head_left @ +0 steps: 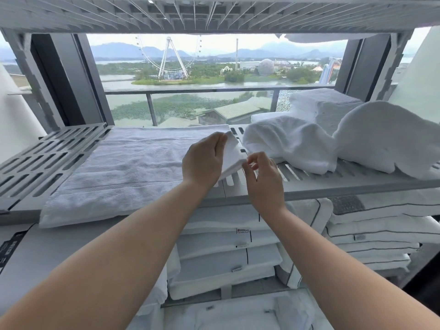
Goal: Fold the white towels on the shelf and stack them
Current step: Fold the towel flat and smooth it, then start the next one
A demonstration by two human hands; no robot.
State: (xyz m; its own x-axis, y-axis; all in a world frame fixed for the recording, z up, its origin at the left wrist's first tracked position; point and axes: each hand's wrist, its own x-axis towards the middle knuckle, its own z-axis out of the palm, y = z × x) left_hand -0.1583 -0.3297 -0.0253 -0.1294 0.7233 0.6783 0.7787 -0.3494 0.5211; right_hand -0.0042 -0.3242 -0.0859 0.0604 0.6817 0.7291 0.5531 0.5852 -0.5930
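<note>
A white towel (123,167) lies spread flat on the grey slatted shelf (47,160), its near edge hanging over the front. My left hand (202,163) grips the towel's right end, lifted off the shelf. My right hand (262,177) pinches the near corner of that same end between thumb and fingers. A crumpled white towel (290,141) lies just to the right. Behind it stands a stack of folded white towels (326,106). Another loose white towel (385,136) bulges at the far right.
An upper shelf (214,15) hangs close overhead. Shelf posts (59,86) stand at the back left and right, with a window behind. Below the shelf sit stacks of folded white linen (226,253) with dark piping.
</note>
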